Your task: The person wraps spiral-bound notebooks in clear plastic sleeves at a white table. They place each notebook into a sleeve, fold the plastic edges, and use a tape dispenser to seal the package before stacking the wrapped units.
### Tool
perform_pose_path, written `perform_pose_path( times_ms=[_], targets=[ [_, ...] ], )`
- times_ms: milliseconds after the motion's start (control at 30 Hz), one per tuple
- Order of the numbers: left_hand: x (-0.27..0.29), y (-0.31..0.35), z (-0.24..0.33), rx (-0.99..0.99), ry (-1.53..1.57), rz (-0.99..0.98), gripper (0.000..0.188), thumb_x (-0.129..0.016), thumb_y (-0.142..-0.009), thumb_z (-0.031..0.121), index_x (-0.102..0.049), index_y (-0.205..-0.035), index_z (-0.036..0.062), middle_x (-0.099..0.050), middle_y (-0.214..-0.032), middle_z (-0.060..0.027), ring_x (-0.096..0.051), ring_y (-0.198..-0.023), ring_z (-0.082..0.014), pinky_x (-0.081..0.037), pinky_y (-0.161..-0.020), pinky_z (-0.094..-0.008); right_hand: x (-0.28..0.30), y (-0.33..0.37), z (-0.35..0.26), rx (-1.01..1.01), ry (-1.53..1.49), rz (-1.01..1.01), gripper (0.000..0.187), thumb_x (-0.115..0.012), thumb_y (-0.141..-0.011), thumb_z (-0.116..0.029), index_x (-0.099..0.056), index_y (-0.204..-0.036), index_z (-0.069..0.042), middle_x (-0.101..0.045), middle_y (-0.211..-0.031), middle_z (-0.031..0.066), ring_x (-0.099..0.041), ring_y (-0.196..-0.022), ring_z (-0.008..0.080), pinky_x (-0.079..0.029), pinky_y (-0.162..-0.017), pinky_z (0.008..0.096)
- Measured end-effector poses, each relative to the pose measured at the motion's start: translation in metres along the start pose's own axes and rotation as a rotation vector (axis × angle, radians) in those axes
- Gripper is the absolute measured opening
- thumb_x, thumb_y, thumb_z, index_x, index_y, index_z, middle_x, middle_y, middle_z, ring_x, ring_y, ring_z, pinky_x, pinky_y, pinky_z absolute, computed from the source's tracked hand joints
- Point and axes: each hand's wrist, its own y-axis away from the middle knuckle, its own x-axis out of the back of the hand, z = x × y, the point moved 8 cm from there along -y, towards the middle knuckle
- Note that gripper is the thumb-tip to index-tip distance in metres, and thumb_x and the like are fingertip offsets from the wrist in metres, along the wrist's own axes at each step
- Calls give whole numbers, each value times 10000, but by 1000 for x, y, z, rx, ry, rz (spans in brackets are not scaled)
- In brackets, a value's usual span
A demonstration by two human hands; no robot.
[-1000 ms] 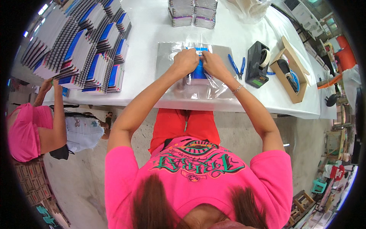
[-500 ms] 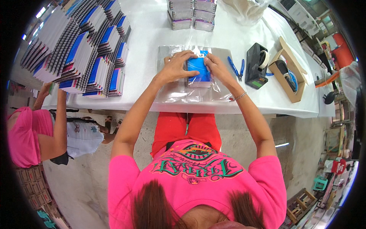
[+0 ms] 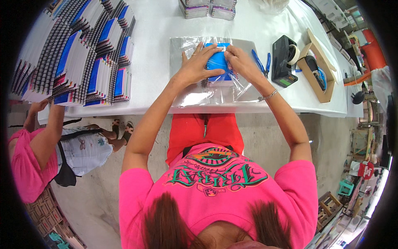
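A blue-covered spiral notebook (image 3: 217,63), apparently the top of a small stack, lies before me under clear plastic film. My left hand (image 3: 200,65) rests on its left side, fingers spread and thumb stretched across the cover. At the upper right edge my right hand (image 3: 241,63) is closed, its fingers curled together against the film; what they pinch is too small to make out. A small white patch shows at the top of the cover, between the hands. Beneath the stack lies a grey sheet (image 3: 182,98), with the loose film creased and shiny over it.
Blue pliers (image 3: 261,62), a black tape dispenser (image 3: 284,62) and an open cardboard box (image 3: 324,89) stand to the right. Tall notebook stacks (image 3: 97,79) fill the left side, with a co-worker in pink (image 3: 35,162) beside them. Wrapped notebook bundles (image 3: 207,10) sit at the far edge.
My right hand's fingers have curled in more tightly at the notebook's upper right edge. My left hand's fingers reach farther over the top of the cover. The whole view has shifted slightly.
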Motion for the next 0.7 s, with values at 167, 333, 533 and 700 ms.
perform_pose_path(
  times_ms=[167,333,533,700],
  targets=[
    [2,2,5,-5,7,-22,799,-692,-746,622,-407,-1416,292,-296,-1546,4,-109,-1467,-337,-39,-1041,-773,2,-1,-16,-42,90,-62,283,-460,-916,-207,-583,-889,47,-593,-756,160,-602,-596,243,-478,-572,368],
    [0,0,7,-3,-38,-19,808,-662,-754,652,-406,-1420,274,-293,-1548,-2,-118,-1465,-341,-51,-1045,-768,-7,-14,-23,274,582,-110,329,-454,-903,-250,-633,-973,17,-617,-870,179,-638,-786,323,-498,-750,443],
    [2,1,9,-2,-72,0,813,-686,-735,628,-414,-1419,283,-304,-1545,17,-180,-1449,-353,-49,-1055,-767,13,-18,-10,297,384,-479,257,-552,-890,-227,-625,-1081,-72,-510,-1192,136,-491,-1158,275,-425,-942,399],
    [0,3,4,-9,9,36,813,-684,-740,627,-409,-1423,281,-299,-1547,-9,-177,-1449,-360,-30,-1066,-748,8,11,-26,437,361,-252,439,-721,-807,-184,-552,-1209,-129,-459,-1287,139,-461,-1190,330,-401,-992,419]
  ],
)
